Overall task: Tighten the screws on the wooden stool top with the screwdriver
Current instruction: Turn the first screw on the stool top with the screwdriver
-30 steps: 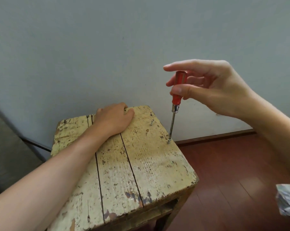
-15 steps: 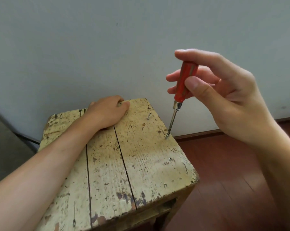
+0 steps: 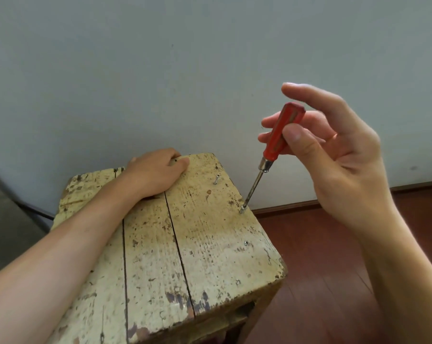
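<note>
**Driving the right-edge screw home: tip seated, stool braced**

The screwdriver (image 3: 275,150) is pinched by its red handle between the thumb and the middle fingers of the right hand (image 3: 341,155); the forefinger is lifted clear above the handle's end, so the hand is only partly closed. The shaft leans away from the stool top (image 3: 210,234), tilted rather than upright, and its tip is set in the screw (image 3: 242,210) at the right-hand edge of that top, about midway along it. The left hand (image 3: 155,175) is laid flat, palm down and holding nothing, on the far end of the stool top, its fingers curled over the far edge.

The step in hand is judged to be the turning of this screw. It would be done best if the shaft were brought nearer to the screw's own line, since a leaning tip is apt to ride out of the head. Downward pressure should be kept on while the handle is rolled between the fingertips, and the bracing weight should be held on the far end of the top. A raised screw (image 3: 216,180) stands further along the top, toward the wall (image 3: 160,70), and appears not yet driven.
</note>
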Demonstrator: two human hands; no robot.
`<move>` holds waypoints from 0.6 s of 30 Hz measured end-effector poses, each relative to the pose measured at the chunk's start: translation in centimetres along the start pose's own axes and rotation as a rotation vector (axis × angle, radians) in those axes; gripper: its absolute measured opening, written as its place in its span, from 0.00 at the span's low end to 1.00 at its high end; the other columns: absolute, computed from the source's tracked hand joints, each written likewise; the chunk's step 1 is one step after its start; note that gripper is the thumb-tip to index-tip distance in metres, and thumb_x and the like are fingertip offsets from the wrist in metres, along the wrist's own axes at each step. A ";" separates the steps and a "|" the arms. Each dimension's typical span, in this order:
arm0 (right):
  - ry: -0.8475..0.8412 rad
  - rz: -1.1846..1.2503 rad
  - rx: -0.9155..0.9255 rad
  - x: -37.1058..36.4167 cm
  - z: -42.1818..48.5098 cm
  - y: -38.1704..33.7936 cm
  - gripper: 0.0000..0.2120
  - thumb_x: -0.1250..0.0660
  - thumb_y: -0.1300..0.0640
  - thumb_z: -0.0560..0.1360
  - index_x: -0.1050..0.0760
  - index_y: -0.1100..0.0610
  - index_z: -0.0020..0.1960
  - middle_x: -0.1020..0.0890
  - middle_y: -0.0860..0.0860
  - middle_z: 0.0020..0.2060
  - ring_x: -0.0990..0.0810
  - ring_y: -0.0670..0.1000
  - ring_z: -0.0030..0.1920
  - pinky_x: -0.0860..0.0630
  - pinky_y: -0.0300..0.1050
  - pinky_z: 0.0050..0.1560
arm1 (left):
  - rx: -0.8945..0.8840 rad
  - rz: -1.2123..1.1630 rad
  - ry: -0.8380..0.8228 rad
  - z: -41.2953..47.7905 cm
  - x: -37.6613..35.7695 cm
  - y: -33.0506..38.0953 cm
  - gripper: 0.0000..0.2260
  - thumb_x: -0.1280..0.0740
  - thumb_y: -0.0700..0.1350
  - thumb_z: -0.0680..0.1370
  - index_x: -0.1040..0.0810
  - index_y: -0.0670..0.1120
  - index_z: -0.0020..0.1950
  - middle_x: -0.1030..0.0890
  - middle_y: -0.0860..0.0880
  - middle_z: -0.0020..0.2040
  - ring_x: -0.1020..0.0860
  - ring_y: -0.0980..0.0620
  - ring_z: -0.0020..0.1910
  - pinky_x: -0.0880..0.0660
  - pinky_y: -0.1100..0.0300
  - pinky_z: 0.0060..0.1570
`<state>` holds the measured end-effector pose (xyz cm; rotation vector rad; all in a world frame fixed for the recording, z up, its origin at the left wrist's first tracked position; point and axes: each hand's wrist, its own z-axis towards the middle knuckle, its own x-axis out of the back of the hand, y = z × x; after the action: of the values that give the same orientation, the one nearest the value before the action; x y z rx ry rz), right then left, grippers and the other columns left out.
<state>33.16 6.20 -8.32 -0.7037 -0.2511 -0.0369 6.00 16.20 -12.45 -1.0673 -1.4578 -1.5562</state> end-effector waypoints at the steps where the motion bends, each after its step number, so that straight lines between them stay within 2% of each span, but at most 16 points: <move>1: 0.003 -0.001 0.003 0.0 0.0 0.0 0.19 0.37 0.67 0.86 0.30 0.57 0.75 0.17 0.62 0.56 0.13 0.58 0.57 0.16 0.50 0.57 | 0.000 0.003 0.000 -0.1 0.0 0.0 0.21 0.46 0.61 0.83 0.26 0.51 0.70 0.23 0.50 0.68 0.26 0.45 0.68 0.34 0.44 0.70; 7: 0.026 -0.015 0.001 0.2 -0.3 0.0 0.20 0.37 0.66 0.86 0.29 0.53 0.75 0.18 0.60 0.55 0.12 0.58 0.53 0.16 0.50 0.57 | -0.001 0.013 -0.001 0.0 -0.1 0.1 0.22 0.46 0.62 0.83 0.26 0.53 0.70 0.23 0.51 0.68 0.26 0.46 0.68 0.34 0.45 0.70; 12: 0.080 -0.033 0.007 -0.1 -0.4 -0.1 0.14 0.34 0.65 0.85 0.25 0.55 0.69 0.19 0.63 0.50 0.13 0.59 0.48 0.16 0.48 0.54 | 0.001 0.026 0.001 -0.1 -0.1 0.0 0.22 0.47 0.62 0.83 0.26 0.53 0.70 0.23 0.51 0.68 0.26 0.46 0.68 0.34 0.44 0.70; 16: 0.151 -0.065 -0.021 -0.2 -0.4 -0.1 0.11 0.30 0.61 0.84 0.23 0.52 0.66 0.20 0.50 0.47 0.13 0.57 0.46 0.16 0.49 0.52 | 0.004 0.022 0.003 -0.2 0.0 0.1 0.22 0.47 0.62 0.83 0.26 0.53 0.71 0.23 0.51 0.68 0.26 0.46 0.68 0.35 0.43 0.70; 18: 0.177 -0.079 -0.021 -0.4 -0.5 0.0 0.12 0.30 0.60 0.84 0.22 0.50 0.66 0.19 0.51 0.47 0.13 0.55 0.45 0.16 0.49 0.52 | 0.003 0.027 0.006 -0.2 0.0 0.1 0.22 0.47 0.62 0.83 0.26 0.53 0.71 0.23 0.51 0.68 0.26 0.46 0.67 0.34 0.42 0.70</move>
<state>32.85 5.88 -8.78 -0.7070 -0.1084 -0.1766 6.08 15.94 -12.39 -1.0746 -1.4358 -1.5366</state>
